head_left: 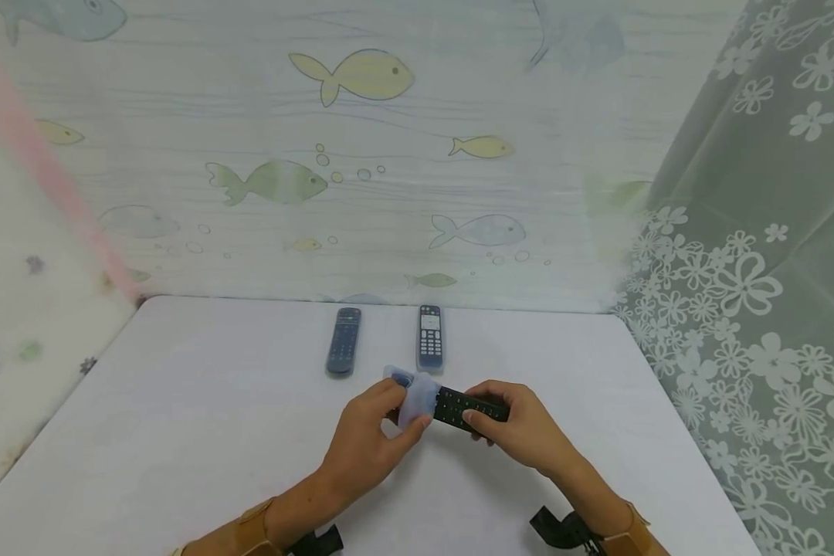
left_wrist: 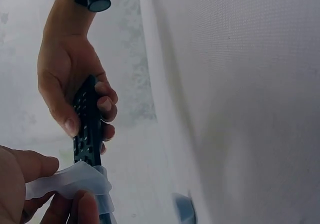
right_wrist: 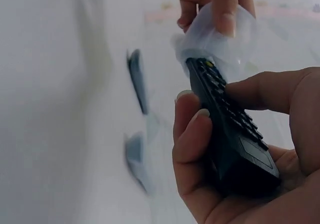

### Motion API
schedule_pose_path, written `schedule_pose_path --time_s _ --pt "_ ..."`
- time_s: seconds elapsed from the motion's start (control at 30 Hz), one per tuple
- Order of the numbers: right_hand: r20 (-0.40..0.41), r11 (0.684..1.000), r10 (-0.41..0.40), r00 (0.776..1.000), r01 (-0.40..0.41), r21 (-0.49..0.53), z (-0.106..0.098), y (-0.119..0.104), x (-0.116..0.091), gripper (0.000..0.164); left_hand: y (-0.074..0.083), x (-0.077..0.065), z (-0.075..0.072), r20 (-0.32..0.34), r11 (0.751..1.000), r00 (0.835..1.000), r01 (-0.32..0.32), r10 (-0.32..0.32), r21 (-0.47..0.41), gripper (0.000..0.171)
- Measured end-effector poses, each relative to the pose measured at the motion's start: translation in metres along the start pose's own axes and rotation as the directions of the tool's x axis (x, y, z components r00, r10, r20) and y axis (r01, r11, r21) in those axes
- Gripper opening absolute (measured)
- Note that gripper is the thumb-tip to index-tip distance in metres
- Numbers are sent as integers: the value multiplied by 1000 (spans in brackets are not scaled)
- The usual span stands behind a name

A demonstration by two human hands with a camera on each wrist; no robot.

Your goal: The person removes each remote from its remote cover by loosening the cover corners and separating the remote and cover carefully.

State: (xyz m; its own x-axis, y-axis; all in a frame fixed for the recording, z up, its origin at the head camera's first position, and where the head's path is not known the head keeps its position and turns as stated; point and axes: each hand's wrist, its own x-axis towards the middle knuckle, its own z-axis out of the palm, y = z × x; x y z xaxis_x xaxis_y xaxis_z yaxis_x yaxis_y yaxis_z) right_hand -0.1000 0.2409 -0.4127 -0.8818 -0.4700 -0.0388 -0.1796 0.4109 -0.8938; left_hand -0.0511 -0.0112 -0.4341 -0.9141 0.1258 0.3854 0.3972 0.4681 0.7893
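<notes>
A black remote control [head_left: 452, 408] is held above the white table, its button side up in the head view. My right hand [head_left: 521, 425] grips its bare end, with the thumb on the buttons. Around the other end sits a translucent bluish silicone cover [head_left: 420, 398], bunched and folded back on itself. My left hand [head_left: 368, 436] pinches this cover between thumb and fingers. In the left wrist view the cover [left_wrist: 75, 181] hides that end of the remote. The right wrist view shows the black keys and the lower end of the remote [right_wrist: 235, 129] uncovered.
Two remotes in bluish covers lie at the back of the white table [head_left: 181, 401]: a left remote [head_left: 344, 342] and a right remote [head_left: 430, 337]. A fish-patterned curtain [head_left: 389, 177] hangs behind, and a grey flowered curtain [head_left: 757, 309] on the right.
</notes>
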Motion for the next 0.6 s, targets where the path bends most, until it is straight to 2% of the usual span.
schedule_pose_path --time_s 0.2,0.37,0.47,0.6 --pt "118 995 -53 992 63 -83 -7 -2 3 31 -6 7 -5 -10 997 998 -56 56 -54 25" --pt "226 990 -75 971 99 -96 -13 1 6 31 -9 12 -12 17 997 999 -49 50 -65 21" --pt "263 987 -104 959 132 -92 -15 4 8 30 -9 16 -20 22 998 1000 -7 8 -69 22" --pt "283 983 -144 948 169 -67 -19 10 11 31 -11 18 -31 59 985 992 117 -110 -130 17"
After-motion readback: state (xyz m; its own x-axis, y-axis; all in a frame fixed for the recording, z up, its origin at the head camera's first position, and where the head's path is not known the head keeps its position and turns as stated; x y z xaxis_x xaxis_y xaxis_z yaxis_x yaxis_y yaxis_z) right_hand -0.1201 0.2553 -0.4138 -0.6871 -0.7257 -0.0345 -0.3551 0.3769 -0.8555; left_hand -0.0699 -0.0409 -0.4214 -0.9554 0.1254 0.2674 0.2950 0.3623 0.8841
